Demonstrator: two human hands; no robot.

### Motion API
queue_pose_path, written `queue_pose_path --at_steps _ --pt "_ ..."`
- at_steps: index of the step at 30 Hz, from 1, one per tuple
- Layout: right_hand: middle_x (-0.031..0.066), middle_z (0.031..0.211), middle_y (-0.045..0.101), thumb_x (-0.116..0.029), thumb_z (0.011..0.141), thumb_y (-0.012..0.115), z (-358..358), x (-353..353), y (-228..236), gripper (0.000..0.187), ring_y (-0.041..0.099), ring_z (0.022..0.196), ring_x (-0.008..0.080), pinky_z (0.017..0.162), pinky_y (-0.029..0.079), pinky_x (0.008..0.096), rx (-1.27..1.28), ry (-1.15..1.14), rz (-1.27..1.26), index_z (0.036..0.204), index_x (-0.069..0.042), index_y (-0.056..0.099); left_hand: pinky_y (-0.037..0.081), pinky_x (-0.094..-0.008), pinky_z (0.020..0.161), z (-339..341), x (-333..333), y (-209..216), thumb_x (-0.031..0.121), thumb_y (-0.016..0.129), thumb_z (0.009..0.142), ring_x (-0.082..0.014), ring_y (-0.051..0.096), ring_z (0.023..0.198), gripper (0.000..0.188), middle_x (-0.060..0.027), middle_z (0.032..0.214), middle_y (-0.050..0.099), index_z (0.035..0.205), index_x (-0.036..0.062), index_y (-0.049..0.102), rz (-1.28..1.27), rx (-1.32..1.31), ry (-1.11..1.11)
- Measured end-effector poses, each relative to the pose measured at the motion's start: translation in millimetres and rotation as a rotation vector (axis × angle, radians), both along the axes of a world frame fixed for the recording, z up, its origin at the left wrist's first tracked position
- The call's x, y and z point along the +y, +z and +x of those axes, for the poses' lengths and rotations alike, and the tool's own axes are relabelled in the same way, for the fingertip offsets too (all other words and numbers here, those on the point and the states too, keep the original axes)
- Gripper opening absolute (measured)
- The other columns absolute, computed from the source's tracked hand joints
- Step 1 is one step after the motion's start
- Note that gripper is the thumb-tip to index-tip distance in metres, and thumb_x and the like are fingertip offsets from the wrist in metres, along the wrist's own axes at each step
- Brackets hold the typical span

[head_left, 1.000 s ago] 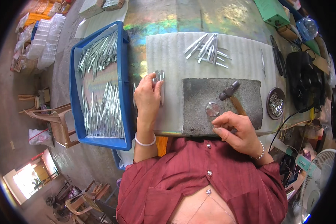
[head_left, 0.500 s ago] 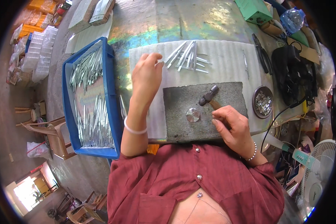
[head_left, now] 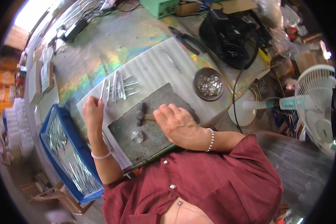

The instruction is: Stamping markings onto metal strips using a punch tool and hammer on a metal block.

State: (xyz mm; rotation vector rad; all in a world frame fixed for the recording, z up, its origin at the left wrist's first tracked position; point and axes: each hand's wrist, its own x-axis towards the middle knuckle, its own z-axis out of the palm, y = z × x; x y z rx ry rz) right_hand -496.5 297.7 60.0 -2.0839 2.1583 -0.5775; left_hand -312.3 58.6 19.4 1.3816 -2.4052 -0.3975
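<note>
My left hand (head_left: pixel 93 111) is closed at the left edge of the white foam sheet (head_left: pixel 153 61), pinching a thin silver strip (head_left: pixel 102 89) that points away from me. Beside it lies a small fanned pile of similar strips (head_left: pixel 117 87). My right hand (head_left: pixel 177 125) curls over the handle of a hammer (head_left: pixel 141 114), its fingertips hidden beneath. The hammer's dark head rests on a grey slab (head_left: pixel 127 128). Nearer to me on that slab sits a round, shiny metal disc (head_left: pixel 137 136).
A blue tray (head_left: pixel 78 156) of many silver strips stands on the left. To the right are a round dish (head_left: pixel 195 84) of small metal pieces, black-handled pliers (head_left: pixel 186 41), a black bag (head_left: pixel 227 37) and a fan (head_left: pixel 317 108). A green box (head_left: pixel 158 7) stands at the back.
My view has swung to the right. My left hand has closed by the strip pile and now has a strip in it. My right hand has moved over the hammer's handle.
</note>
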Motion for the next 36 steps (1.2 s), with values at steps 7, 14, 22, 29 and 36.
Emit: queue_pose_path --at_steps 7,14,22,29,36 --pt "0.0137 0.090 0.050 -0.006 0.075 0.059 -27.7 6.0 8.2 0.027 0.058 0.085 0.0299 0.069 0.049 0.0394 -0.331 0.079 0.079 0.100 -0.001 0.050 0.047 -0.0256 0.067 18.9 26.8 21.3 0.004 0.059 0.083 -0.0115 0.059 0.070 0.011 -0.0067 0.075 0.064 0.092 0.0001 0.062 0.047 0.299 0.110" --pt "0.0198 0.086 0.057 -0.009 0.079 0.056 -98.0 22.7 7.0 0.023 0.060 0.079 0.0355 0.067 0.047 0.0399 -0.415 -0.446 -0.120 0.100 0.001 0.056 0.042 -0.0183 0.066 28.4 91.7 85.8 -0.001 0.058 0.087 -0.0047 0.050 0.074 0.008 0.0007 0.082 0.055 0.095 -0.0011 0.060 0.200 0.625 0.160" --pt "0.0179 0.090 0.059 -0.013 0.076 0.064 -138.8 38.4 -24.5 0.030 0.060 0.081 0.0346 0.070 0.047 0.0400 -0.171 -0.585 -0.015 0.101 0.001 0.058 0.044 -0.0274 0.059 22.5 155.2 126.5 -0.011 0.060 0.076 -0.0196 0.055 0.066 0.015 -0.0109 0.077 0.053 0.087 -0.0020 0.057 0.148 0.193 -0.128" --pt "0.0203 0.087 0.059 -0.015 0.075 0.063 -142.8 32.5 -36.5 0.024 0.059 0.080 0.0377 0.070 0.047 0.0426 -0.142 -0.599 0.067 0.090 0.002 0.058 0.045 -0.0284 0.058 19.3 157.3 122.3 -0.012 0.059 0.076 -0.0204 0.055 0.064 0.015 -0.0110 0.077 0.053 0.087 -0.0017 0.057 0.103 0.160 -0.193" --pt "0.0236 0.082 0.059 -0.012 0.077 0.058 -156.8 27.1 -45.2 0.016 0.057 0.081 0.0418 0.070 0.045 0.0456 -0.091 -0.556 0.087 0.083 0.003 0.054 0.046 -0.0255 0.059 5.6 153.1 110.5 -0.012 0.060 0.076 -0.0161 0.056 0.064 0.016 -0.0095 0.078 0.053 0.088 -0.0023 0.059 0.197 0.289 -0.226"
